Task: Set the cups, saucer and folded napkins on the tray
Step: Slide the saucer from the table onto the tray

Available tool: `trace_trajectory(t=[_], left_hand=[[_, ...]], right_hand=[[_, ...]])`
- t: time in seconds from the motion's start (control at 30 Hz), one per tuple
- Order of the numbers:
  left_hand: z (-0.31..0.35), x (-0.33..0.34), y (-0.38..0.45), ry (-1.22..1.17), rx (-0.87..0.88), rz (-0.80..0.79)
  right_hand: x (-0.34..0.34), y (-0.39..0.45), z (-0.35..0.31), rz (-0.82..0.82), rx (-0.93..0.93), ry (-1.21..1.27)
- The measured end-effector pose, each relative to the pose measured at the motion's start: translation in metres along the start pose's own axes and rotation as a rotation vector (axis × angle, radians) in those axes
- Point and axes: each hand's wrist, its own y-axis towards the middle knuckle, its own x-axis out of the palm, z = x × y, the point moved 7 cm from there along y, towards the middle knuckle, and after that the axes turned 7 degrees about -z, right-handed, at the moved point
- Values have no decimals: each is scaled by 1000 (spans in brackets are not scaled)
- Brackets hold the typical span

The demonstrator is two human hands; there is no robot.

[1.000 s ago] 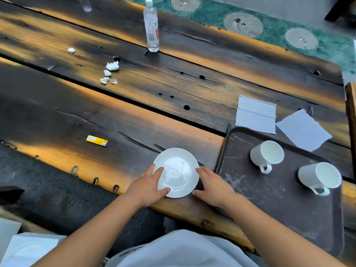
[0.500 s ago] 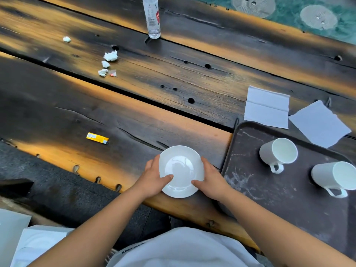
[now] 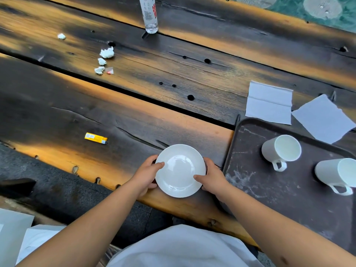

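Now the round white ceramic saucer (image 3: 180, 170) sits at the wooden table's (image 3: 134, 116) near edge, just left of the dark tray (image 3: 289, 199), with the left hand (image 3: 146, 175) and right hand (image 3: 212, 179) pinching its opposite rims; two white cups (image 3: 280, 149) lie sideways on the tray.

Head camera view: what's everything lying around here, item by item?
saucer: 1, white, table's near edge, left of tray
cups: 2, white, lying on their sides on tray; second
tray: 1, dark, right
napkins: 2, white, on table beyond tray; second
bottle: 1, clear, far side
lighter: 1, yellow, left
paper wads: several, white, far left
table: 1, dark and orange wood
hands: left, right, gripping saucer's rim
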Motion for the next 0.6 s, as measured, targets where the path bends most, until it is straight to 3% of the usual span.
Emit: trace_trajectory(t=[0.2, 0.6], left_hand=[[-1, -5, -2, -106, -38, 29], [-7, -8, -12, -41, -4, 39]], right_hand=[[-2, 3, 8, 79, 51, 68], [-7, -7, 3, 41, -16, 306]])
